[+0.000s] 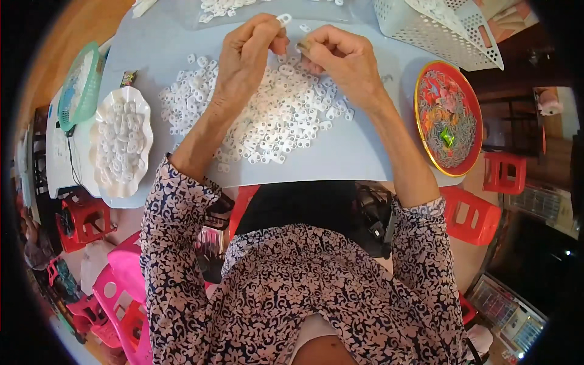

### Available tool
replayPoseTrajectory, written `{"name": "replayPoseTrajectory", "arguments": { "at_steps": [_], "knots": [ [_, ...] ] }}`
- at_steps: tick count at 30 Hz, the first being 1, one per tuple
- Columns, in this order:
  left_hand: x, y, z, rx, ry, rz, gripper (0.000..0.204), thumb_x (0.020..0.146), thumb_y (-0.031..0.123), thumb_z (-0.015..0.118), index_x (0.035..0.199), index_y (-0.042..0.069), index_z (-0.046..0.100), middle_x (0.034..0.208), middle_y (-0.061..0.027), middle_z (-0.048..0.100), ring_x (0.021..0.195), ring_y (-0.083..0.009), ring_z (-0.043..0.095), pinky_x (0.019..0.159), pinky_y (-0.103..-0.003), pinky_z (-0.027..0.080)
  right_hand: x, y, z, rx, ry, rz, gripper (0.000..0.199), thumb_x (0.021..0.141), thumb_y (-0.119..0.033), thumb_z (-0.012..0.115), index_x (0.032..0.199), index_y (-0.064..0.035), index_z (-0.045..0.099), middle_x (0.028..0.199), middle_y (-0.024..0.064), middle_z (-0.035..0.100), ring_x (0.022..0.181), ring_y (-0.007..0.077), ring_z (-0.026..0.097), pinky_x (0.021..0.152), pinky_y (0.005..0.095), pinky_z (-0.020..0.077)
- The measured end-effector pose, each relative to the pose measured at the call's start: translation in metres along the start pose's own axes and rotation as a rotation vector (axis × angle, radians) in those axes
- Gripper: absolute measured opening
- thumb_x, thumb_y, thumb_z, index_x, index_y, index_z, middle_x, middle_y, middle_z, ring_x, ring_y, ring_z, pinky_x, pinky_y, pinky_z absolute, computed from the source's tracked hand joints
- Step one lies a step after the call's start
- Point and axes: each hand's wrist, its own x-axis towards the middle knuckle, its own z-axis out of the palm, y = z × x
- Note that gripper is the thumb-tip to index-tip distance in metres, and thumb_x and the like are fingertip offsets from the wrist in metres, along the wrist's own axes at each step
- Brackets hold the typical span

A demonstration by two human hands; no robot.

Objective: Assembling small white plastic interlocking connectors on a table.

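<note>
Over the far part of the table, my left hand [249, 55] is closed with a small white plastic piece [284, 19] with a hole sticking out at its fingertips. Just to its right, my right hand [345, 59] is pinched shut; something small shows at its fingertips, too small to name. Both hands hover above a spread pile of similar white plastic pieces [267, 125]. A red round tray [477, 121] with a gold rim lies right of my right forearm, holding many thin grey pieces and a shiny green packet [448, 137].
A scalloped white dish [94, 152] full of white pieces stands at the left, beside a green basket [91, 91]. At the far right is a perforated white basket [447, 45]. Red stools [474, 216] and a pink chair [112, 289] stand around the table [365, 161].
</note>
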Motion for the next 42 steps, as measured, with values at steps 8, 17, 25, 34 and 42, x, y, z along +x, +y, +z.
{"name": "replayPoseTrajectory", "arguments": {
  "at_steps": [8, 17, 25, 34, 42],
  "knots": [
    [-0.006, 0.008, 0.005, 0.068, -0.068, -0.140, 0.028, 0.090, 0.022, 0.045, 0.076, 0.001, 0.056, 0.065, -0.0005, 0.052, 0.063, -0.0064, 0.044, 0.055, -0.022, 0.034, 0.000, 0.001, -0.001, -0.015, 0.082, 0.036, 0.009, 0.083, -0.008, 0.061, 0.080, 0.0007, 0.063, 0.066, -0.0017, 0.057, 0.058, 0.0035, 0.048, 0.054, 0.0193, 0.0410],
    [-0.005, 0.008, 0.006, 0.097, -0.070, -0.171, 0.028, 0.090, 0.022, 0.046, 0.076, 0.000, 0.056, 0.066, -0.0011, 0.053, 0.064, -0.0070, 0.045, 0.057, -0.023, 0.036, 0.000, 0.002, -0.002, -0.044, 0.054, 0.018, 0.009, 0.083, -0.007, 0.060, 0.078, 0.0010, 0.061, 0.065, -0.0020, 0.056, 0.057, 0.0032, 0.047, 0.052, 0.0193, 0.0399],
    [-0.006, 0.007, 0.004, 0.075, -0.066, -0.169, 0.028, 0.090, 0.022, 0.045, 0.076, 0.001, 0.057, 0.066, -0.0012, 0.054, 0.064, -0.0072, 0.046, 0.058, -0.023, 0.036, 0.000, 0.003, -0.004, -0.067, 0.044, 0.002, 0.011, 0.083, -0.007, 0.060, 0.076, 0.0010, 0.060, 0.064, -0.0021, 0.056, 0.056, 0.0027, 0.046, 0.050, 0.0191, 0.0384],
    [-0.007, 0.006, 0.004, 0.048, -0.076, -0.158, 0.028, 0.090, 0.022, 0.046, 0.077, 0.001, 0.058, 0.065, -0.0013, 0.054, 0.065, -0.0070, 0.047, 0.058, -0.022, 0.037, -0.001, -0.001, -0.003, -0.118, -0.004, 0.042, 0.014, 0.089, -0.011, 0.058, 0.082, 0.0005, 0.061, 0.067, 0.0000, 0.056, 0.059, 0.0050, 0.046, 0.055, 0.0195, 0.0380],
    [-0.007, 0.002, 0.005, 0.146, -0.127, -0.126, 0.028, 0.091, 0.023, 0.045, 0.077, 0.002, 0.058, 0.064, 0.0002, 0.053, 0.061, -0.0062, 0.045, 0.056, -0.022, 0.037, -0.001, 0.000, -0.005, -0.121, 0.032, 0.046, 0.014, 0.089, -0.012, 0.059, 0.084, -0.0002, 0.063, 0.066, -0.0008, 0.057, 0.059, 0.0042, 0.046, 0.055, 0.0191, 0.0383]
  ]
}}
